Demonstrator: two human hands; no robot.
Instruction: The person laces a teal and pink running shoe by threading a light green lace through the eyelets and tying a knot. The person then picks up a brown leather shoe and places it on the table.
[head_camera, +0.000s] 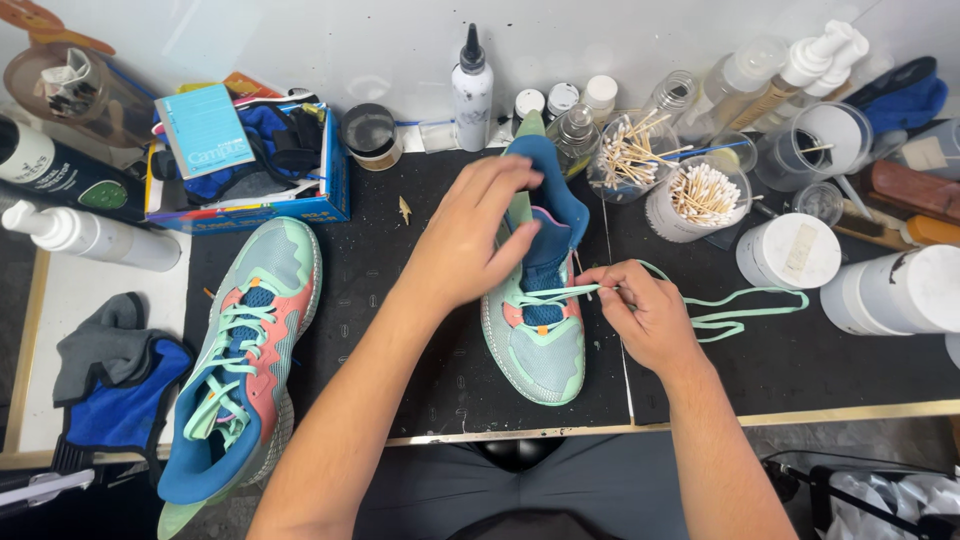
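A mint, blue and coral sneaker (540, 340) stands on the black mat (400, 330), toe toward me. My left hand (470, 240) grips its blue tongue and collar from the left. My right hand (640, 310) pinches the mint-green shoelace (740, 305) at the sneaker's right eyelets. The lace's loose part loops out to the right across the mat. A second, matching sneaker (240, 370), fully laced, lies at the left with its heel over the table's front edge.
A blue cardboard box (250, 160) of cloths and a notebook sits at back left. Bottles, jars and cups of cotton swabs (700, 195) crowd the back and right. A grey and blue cloth (110, 380) lies far left, beside a white spray bottle (90, 235).
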